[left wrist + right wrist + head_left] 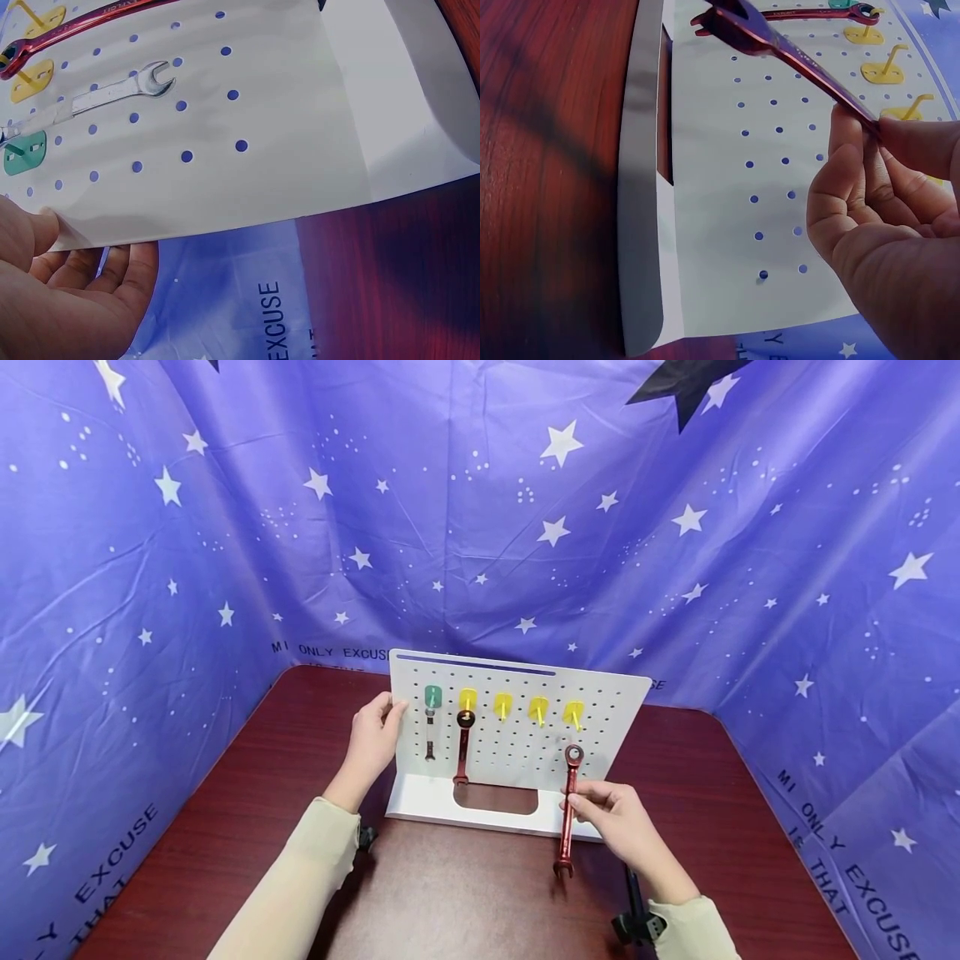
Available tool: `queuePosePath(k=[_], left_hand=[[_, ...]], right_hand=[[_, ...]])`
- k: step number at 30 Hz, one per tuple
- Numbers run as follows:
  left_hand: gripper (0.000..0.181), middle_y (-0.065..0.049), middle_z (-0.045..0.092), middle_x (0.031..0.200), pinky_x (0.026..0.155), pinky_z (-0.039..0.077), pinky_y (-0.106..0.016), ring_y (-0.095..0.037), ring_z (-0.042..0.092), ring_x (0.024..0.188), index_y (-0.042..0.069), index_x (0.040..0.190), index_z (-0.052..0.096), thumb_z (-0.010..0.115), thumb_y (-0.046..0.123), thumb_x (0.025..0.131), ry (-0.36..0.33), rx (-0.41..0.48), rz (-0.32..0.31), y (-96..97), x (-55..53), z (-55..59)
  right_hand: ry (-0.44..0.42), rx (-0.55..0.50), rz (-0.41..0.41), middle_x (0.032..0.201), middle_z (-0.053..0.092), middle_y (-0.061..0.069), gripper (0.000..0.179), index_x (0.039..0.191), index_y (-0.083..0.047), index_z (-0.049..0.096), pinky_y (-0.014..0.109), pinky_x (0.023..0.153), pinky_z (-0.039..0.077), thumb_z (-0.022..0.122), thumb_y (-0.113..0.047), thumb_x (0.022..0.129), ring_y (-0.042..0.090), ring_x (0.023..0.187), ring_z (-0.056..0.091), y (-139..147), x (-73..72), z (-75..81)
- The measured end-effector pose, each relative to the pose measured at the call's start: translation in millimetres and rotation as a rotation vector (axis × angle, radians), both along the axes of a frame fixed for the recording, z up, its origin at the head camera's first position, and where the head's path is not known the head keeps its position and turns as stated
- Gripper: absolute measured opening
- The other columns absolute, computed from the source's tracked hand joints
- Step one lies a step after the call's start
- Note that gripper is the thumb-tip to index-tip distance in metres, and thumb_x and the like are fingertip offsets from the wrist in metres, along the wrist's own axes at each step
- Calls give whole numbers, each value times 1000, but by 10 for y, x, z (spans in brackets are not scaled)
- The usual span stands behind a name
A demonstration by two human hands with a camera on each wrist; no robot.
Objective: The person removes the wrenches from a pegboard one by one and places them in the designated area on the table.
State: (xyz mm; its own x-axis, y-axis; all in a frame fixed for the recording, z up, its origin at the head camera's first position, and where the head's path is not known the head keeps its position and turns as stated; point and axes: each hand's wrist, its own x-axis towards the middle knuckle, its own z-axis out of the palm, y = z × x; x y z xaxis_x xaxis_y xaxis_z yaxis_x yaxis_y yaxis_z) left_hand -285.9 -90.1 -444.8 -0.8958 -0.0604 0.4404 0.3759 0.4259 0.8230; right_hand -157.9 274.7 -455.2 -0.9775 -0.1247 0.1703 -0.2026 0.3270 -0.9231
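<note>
The right hand (889,202) pinches a red wrench (821,79) by its shaft, the open end slanting up and away in front of a white pegboard (712,277). Above, a second red wrench (810,13) has its ring end at a yellow hook (864,36), beside a partly visible green hook (846,4). A dark reddish tabletop (547,225) lies left; blue cloth (817,341) shows below.

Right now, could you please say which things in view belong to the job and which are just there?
Apparently the job:
held red ratcheting combination wrench
white pegboard
yellow hooks, green hook
hanging red wrench
hanging silver wrench

Just there:
star-print curtain
reddish-brown table
</note>
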Motion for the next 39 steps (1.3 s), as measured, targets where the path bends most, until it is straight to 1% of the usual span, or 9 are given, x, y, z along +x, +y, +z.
queuePosePath(k=[5,9,12,17,25,28,33,37,39], left_hand=[[15,-13,70,85,57,42,-33,-24,58,69,1,97,66,61,13,104,9,6,-1,-6,13,13],[16,-14,70,84,56,42,-33,-24,57,68,1,95,65,61,13,104,11,-4,-1,-10,6,2],[16,-14,69,82,56,42,-33,-24,57,66,1,94,64,61,13,104,16,-8,1,-14,-3,-13],[15,-14,70,84,57,43,-34,-23,59,68,1,94,65,61,12,103,28,3,1,-20,1,-15],[15,-14,70,86,60,46,-34,-25,62,72,1,98,66,61,14,104,7,4,-7,-11,-9,3],[16,-14,70,86,60,46,-35,-25,62,72,1,99,66,60,15,104,0,4,-7,-9,-12,12],[17,-13,68,81,57,44,-33,-23,57,67,2,95,65,60,15,105,-10,-8,5,-11,-2,11],[17,-13,69,82,57,44,-33,-23,56,67,2,95,65,60,15,105,-8,-4,-9,-7,7,11],[17,-14,69,83,57,45,-33,-23,57,68,2,95,65,60,15,105,-7,4,-15,-3,4,11]], right_hand=[[3,-1,0,93,74,16,16,108,10,70,30,75,57,66,-2,98,15,79,71,28,-1,-11],[3,-7,-2,94,74,18,18,109,13,69,31,75,57,66,-1,98,15,80,71,51,0,-24],[13,-1,-10,92,74,17,18,108,13,69,30,73,57,67,-2,97,14,78,70,68,0,-31],[28,9,-17,89,73,14,15,106,9,71,30,72,57,68,-2,97,14,77,68,88,11,-24],[32,22,-33,90,74,13,15,106,8,71,29,72,56,68,-3,97,15,76,69,144,21,-16],[17,16,-39,90,74,14,16,107,9,71,29,72,56,68,-4,97,16,77,69,161,27,-14],[0,23,-42,92,74,12,18,108,10,70,28,72,56,68,-5,98,14,78,69,190,45,-19],[12,48,-58,90,73,11,15,106,7,72,27,71,55,68,-5,98,12,77,67,221,58,-26],[4,47,-67,91,73,11,15,106,6,72,27,71,54,69,-5,97,11,78,67,231,65,-25]])
